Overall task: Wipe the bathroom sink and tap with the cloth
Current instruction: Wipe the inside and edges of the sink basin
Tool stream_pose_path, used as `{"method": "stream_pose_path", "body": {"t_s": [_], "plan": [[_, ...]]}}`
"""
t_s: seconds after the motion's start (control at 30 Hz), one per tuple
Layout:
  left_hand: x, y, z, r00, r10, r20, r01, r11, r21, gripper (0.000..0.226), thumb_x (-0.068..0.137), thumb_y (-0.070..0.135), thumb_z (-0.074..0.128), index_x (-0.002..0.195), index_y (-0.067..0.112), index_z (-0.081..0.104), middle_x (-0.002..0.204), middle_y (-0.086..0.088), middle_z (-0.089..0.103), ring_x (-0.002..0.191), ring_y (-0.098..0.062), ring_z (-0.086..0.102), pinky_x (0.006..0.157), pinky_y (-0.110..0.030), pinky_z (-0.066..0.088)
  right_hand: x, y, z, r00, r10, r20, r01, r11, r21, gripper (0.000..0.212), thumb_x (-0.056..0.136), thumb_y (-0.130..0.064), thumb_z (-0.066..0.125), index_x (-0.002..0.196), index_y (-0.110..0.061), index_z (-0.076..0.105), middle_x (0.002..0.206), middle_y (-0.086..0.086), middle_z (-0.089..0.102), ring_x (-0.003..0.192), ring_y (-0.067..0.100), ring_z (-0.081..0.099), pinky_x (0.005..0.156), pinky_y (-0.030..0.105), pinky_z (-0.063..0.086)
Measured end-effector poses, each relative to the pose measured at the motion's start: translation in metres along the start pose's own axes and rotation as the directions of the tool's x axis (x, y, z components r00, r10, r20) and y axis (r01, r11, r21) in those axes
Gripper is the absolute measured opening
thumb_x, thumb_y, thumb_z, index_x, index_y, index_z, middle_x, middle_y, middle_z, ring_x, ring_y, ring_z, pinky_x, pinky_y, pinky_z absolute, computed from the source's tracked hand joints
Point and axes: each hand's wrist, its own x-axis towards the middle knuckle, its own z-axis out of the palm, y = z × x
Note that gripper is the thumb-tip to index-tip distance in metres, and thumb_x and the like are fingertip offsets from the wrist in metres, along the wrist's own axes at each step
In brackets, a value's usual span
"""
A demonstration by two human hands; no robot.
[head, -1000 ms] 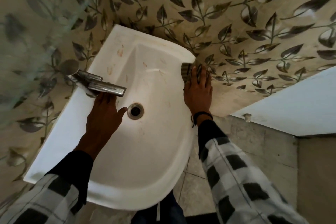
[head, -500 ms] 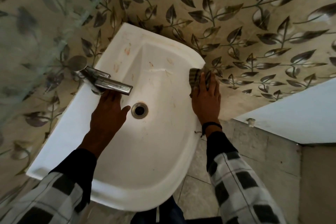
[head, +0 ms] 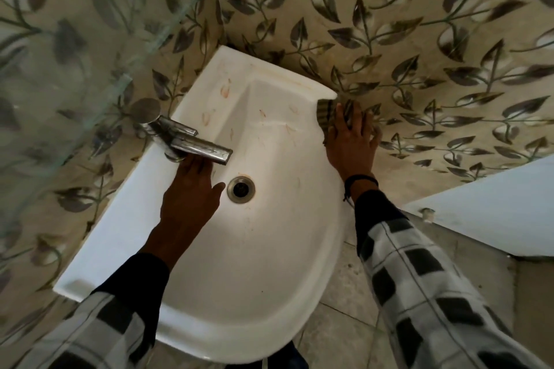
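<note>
Head view: the striped grey-brown cloth lies on the right rim of the white ceramic sink, against the leaf-patterned wall. It is pressed flat by the right hand, fingers spread, grip released. The left hand rests flat in the basin beneath the metal tap, grasping nothing, thumb near the round drain.

a: what sort of room is this?
b: a bathroom, a home one by the look. white ceramic sink against the wall, chrome tap, metal drain.
a: anything else?
b: leaf-patterned wall tiles, a glass panel on the left, tiled floor below.
</note>
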Motion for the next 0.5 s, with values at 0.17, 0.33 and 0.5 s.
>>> {"method": "stream_pose_path", "body": {"t_s": [0.17,0.33,0.5], "plan": [[0.001,0.002,0.002,1.000,-0.002,-0.002,0.002,1.000,0.008,0.069,0.087,0.042,0.062,0.144,0.011,0.037,0.150,-0.009,0.037,0.141,-0.027,0.028,0.096,-0.049,0.049,0.031,-0.016,-0.003,0.995,-0.090,0.048,0.095,0.990,-0.101,0.056,0.101,-0.040,0.036,0.154,-0.036,0.018,0.162,0.005,0.017,0.149,0.035,0.009,0.114,0.068,0.002],[0.000,0.005,-0.002,0.999,-0.029,-0.021,0.029,0.999,-0.015,0.066,0.088,0.041,0.062,0.142,0.011,0.040,0.149,-0.009,0.038,0.140,-0.027,0.031,0.095,-0.047,0.049,0.004,-0.004,-0.006,0.999,-0.002,0.037,0.003,0.999,-0.040,0.058,0.099,-0.038,0.043,0.153,-0.037,0.022,0.163,0.003,0.014,0.149,0.035,0.010,0.113,0.069,0.006],[-0.001,0.006,0.000,1.000,-0.018,-0.016,0.018,1.000,0.022,0.067,0.088,0.041,0.061,0.143,0.011,0.039,0.150,-0.011,0.037,0.141,-0.028,0.030,0.096,-0.046,0.047,0.035,-0.025,-0.004,0.992,-0.076,0.103,0.084,0.993,-0.078,0.056,0.101,-0.039,0.039,0.153,-0.041,0.019,0.163,0.005,0.016,0.149,0.036,0.009,0.112,0.070,0.004]]}}
